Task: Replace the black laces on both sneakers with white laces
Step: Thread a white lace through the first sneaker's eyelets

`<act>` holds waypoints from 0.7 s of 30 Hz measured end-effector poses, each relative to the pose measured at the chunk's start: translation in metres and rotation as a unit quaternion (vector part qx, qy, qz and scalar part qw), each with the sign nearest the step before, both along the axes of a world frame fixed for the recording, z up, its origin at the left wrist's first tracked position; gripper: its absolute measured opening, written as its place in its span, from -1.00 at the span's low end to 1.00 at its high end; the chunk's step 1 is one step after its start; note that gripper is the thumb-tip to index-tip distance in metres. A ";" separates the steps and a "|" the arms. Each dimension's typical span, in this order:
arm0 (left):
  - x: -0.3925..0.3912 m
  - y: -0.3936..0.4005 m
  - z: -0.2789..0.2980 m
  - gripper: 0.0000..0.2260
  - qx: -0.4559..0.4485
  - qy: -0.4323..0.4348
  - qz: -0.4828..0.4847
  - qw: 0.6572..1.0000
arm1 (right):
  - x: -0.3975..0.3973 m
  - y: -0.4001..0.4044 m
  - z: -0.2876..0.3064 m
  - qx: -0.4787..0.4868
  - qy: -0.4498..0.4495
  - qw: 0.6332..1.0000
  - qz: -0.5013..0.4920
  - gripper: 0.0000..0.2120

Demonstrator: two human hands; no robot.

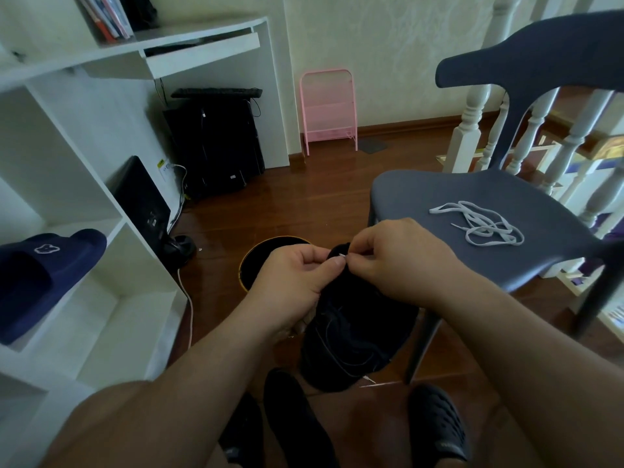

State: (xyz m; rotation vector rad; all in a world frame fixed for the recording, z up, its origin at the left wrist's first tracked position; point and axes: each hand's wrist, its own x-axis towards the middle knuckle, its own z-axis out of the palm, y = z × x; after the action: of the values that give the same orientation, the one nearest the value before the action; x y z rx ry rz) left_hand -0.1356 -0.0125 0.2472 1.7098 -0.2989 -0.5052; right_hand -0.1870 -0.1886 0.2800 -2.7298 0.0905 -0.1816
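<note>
Your left hand [293, 282] and right hand [395, 261] both pinch a tiny white lace tip [341, 255] at the top of the black sneaker [354, 336], mid-frame. A loose white lace [479, 224] lies on the grey plastic chair [439, 194], right.

Black sneaker [354, 332], white laces [479, 224] on grey-blue chair [439, 197], navy slipper [44, 268], pink rack [329, 109]

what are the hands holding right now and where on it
Both hold the black sneaker at its upper end: the left hand grips its side, and the right hand pinches a white lace tip there.
</note>
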 end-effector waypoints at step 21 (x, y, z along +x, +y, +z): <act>0.002 -0.002 -0.006 -0.68 0.041 -0.080 0.017 0.996 | 0.006 -0.008 -0.010 0.068 -0.011 0.998 -0.015 -0.64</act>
State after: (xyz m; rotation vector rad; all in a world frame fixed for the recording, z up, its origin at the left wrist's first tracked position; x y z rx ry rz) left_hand -0.1341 -0.0149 0.2411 1.8368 -0.3674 -0.3606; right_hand -0.1807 -0.1963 0.2701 -2.5911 0.1319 -0.2067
